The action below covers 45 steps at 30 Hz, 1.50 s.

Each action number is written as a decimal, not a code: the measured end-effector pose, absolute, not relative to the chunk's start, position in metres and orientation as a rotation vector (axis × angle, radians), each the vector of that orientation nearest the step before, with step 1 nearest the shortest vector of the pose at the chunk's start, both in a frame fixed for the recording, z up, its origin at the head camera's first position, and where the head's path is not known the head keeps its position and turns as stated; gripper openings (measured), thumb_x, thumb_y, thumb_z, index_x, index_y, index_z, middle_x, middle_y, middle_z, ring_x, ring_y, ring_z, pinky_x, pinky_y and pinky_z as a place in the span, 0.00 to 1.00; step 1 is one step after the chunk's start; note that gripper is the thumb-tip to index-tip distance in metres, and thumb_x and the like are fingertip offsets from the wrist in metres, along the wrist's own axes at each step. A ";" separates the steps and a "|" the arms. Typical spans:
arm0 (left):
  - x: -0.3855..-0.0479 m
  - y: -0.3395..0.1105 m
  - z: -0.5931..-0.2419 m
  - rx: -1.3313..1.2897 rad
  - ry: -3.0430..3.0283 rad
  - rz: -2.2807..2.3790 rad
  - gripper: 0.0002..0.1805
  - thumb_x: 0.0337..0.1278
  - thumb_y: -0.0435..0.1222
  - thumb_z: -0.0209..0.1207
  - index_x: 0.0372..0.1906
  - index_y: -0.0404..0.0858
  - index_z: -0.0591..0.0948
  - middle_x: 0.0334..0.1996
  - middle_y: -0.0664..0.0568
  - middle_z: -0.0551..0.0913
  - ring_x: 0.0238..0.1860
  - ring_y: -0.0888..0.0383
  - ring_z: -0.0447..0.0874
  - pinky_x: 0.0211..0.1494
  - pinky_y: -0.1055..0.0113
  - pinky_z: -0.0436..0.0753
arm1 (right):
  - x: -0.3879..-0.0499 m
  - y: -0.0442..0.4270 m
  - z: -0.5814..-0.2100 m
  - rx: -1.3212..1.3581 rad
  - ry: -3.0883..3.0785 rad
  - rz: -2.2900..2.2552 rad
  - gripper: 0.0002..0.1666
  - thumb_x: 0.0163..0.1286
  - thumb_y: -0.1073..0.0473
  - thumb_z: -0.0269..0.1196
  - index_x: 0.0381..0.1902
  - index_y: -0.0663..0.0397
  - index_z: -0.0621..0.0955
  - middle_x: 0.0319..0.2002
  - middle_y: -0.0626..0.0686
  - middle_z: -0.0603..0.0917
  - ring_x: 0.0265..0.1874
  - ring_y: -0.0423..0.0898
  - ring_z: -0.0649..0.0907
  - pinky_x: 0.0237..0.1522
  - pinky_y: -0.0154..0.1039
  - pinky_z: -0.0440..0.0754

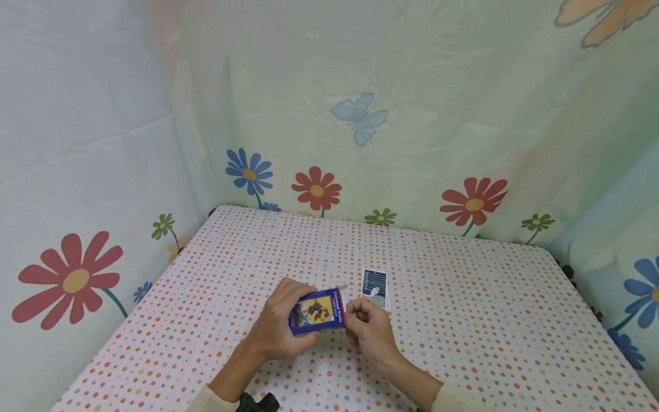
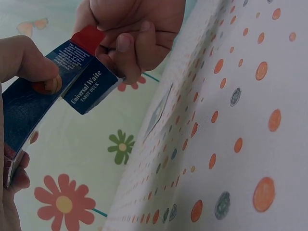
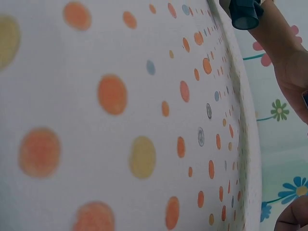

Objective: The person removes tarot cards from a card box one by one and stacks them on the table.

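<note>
A dark blue tarot deck box point(image 1: 316, 312) with a yellow picture is gripped by my left hand point(image 1: 280, 317), fingers along one side and thumb on the other. My right hand point(image 1: 372, 332) is at the box's right end, its curled fingertips pinching the end flap. In the left wrist view, that lettered flap point(image 2: 89, 89) stands bent out from the box, with a red tab point(image 2: 89, 38) beside the right fingers. What the box holds inside cannot be seen. Just beyond my right hand, a few printed cards point(image 1: 374, 286) lie stacked slightly askew on the table.
A dotted cloth covers the table point(image 1: 463, 320). Flower-printed curtains point(image 1: 412, 114) hang behind it and at both sides. A black wrist device point(image 1: 257, 402) sits by my left forearm. Small dark objects point(image 1: 568, 272) show past the table's right edge.
</note>
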State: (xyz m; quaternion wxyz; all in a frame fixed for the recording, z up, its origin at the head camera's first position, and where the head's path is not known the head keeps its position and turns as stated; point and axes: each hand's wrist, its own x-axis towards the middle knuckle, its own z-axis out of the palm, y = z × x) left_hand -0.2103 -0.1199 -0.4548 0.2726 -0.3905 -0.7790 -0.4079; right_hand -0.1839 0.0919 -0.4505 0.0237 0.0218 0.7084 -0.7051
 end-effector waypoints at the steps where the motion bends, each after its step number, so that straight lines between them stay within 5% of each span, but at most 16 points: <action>1: -0.210 -0.120 -0.455 -1.051 -2.097 -1.096 0.34 0.32 0.40 0.71 0.56 0.39 0.80 0.48 0.54 0.81 0.47 0.59 0.74 0.47 0.68 0.79 | -0.183 0.092 -0.451 0.061 2.185 -2.191 0.03 0.67 0.69 0.61 0.35 0.61 0.76 0.22 0.51 0.75 0.19 0.43 0.71 0.17 0.32 0.66; 12: -0.210 -0.120 -0.455 -1.042 -2.091 -1.100 0.35 0.30 0.40 0.72 0.56 0.39 0.80 0.47 0.54 0.81 0.46 0.60 0.74 0.45 0.69 0.79 | -0.182 0.097 -0.454 0.040 2.086 -2.260 0.05 0.61 0.73 0.57 0.36 0.65 0.76 0.23 0.53 0.77 0.17 0.42 0.70 0.16 0.31 0.64; 45: -0.211 -0.121 -0.452 -0.968 -2.126 -1.080 0.36 0.32 0.43 0.71 0.57 0.39 0.79 0.47 0.56 0.81 0.44 0.61 0.73 0.42 0.69 0.78 | -0.196 0.119 -0.455 0.116 2.092 -2.374 0.08 0.66 0.72 0.57 0.43 0.69 0.74 0.26 0.59 0.83 0.17 0.42 0.72 0.17 0.31 0.66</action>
